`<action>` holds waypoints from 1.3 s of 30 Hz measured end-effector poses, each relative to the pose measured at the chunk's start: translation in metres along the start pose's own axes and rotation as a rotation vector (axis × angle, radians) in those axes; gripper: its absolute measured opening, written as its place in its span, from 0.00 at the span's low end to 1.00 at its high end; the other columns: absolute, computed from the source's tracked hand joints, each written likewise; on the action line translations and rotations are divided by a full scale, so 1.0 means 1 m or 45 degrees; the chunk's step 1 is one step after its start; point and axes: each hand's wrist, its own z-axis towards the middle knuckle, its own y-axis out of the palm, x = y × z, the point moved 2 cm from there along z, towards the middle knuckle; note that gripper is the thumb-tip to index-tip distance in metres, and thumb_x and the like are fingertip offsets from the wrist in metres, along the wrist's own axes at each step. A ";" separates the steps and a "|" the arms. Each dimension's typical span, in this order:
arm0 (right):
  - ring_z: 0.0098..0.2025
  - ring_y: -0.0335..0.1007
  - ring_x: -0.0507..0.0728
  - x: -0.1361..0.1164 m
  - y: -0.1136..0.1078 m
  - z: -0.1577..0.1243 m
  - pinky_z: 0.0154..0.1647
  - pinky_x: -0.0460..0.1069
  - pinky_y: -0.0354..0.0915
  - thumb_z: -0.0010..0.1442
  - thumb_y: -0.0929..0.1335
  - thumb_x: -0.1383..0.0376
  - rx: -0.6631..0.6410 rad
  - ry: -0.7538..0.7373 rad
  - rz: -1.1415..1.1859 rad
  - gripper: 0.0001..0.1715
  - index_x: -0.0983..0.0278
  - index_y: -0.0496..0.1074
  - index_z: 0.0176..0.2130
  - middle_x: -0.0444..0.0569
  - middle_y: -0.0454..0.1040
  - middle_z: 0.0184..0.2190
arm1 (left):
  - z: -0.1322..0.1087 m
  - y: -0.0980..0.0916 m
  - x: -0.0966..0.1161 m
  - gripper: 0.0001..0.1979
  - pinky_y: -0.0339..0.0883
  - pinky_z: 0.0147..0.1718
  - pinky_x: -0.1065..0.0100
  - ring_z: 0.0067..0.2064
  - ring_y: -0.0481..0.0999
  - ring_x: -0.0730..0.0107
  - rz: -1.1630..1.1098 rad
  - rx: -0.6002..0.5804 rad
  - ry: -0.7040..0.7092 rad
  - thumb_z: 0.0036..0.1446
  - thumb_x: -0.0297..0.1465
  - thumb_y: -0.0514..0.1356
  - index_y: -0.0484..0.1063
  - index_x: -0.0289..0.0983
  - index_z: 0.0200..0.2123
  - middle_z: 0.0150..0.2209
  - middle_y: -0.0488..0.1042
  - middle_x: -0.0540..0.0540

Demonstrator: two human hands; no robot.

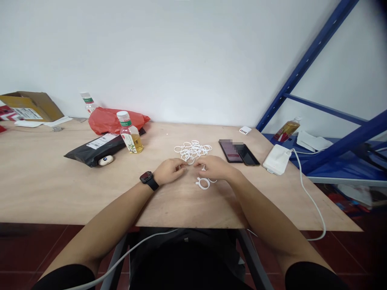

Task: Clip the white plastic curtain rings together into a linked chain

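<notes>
A loose pile of white plastic rings [193,150], each with small knobs, lies on the wooden table in front of my hands. My left hand [170,170], with a black watch on its wrist, rests at the pile's near left edge. Its fingers are bent, thumb apart from them, nothing visible between. My right hand [214,167] hovers or rests at the near right edge, fingers curved and apart. A bit of white shows between its thumb and index finger, seemingly a ring behind them. Below that hand lies a separate white ring [203,183], with another partly hidden.
Two phones [231,151] and a white power bank [277,159] with a cable lie to the right. Leftward are a drink bottle [130,135], a black parcel [95,150], a red plastic bag [117,120] and an earbud case [105,160]. A blue shelf frame [326,108] stands right.
</notes>
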 end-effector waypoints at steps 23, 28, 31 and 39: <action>0.32 0.66 0.53 -0.029 0.040 0.005 0.35 0.48 0.58 0.64 0.65 0.66 0.637 -0.274 -0.215 0.13 0.63 0.70 0.27 0.47 0.74 0.27 | 0.000 -0.001 0.004 0.13 0.69 0.36 0.72 0.35 0.77 0.70 -0.375 0.056 -0.066 0.60 0.31 0.55 0.80 0.35 0.39 0.34 0.81 0.46; 0.31 0.67 0.53 -0.031 0.045 0.007 0.34 0.48 0.57 0.64 0.64 0.66 0.703 -0.268 -0.224 0.12 0.63 0.70 0.28 0.47 0.73 0.27 | 0.001 0.003 -0.001 0.12 0.66 0.29 0.75 0.29 0.74 0.74 -0.548 0.113 -0.171 0.52 0.28 0.58 0.80 0.32 0.36 0.29 0.79 0.48; 0.31 0.67 0.53 -0.031 0.047 0.008 0.34 0.48 0.57 0.65 0.64 0.66 0.726 -0.270 -0.197 0.13 0.63 0.71 0.28 0.47 0.73 0.26 | 0.002 0.006 -0.006 0.12 0.64 0.26 0.76 0.26 0.71 0.76 -0.726 0.155 -0.237 0.50 0.30 0.60 0.80 0.30 0.34 0.26 0.78 0.48; 0.33 0.71 0.53 -0.032 0.048 0.008 0.36 0.47 0.62 0.65 0.64 0.65 0.775 -0.287 0.018 0.11 0.62 0.74 0.33 0.48 0.76 0.30 | 0.005 0.006 -0.009 0.08 0.67 0.29 0.73 0.27 0.72 0.74 -0.918 0.273 -0.261 0.46 0.29 0.62 0.77 0.31 0.30 0.26 0.77 0.47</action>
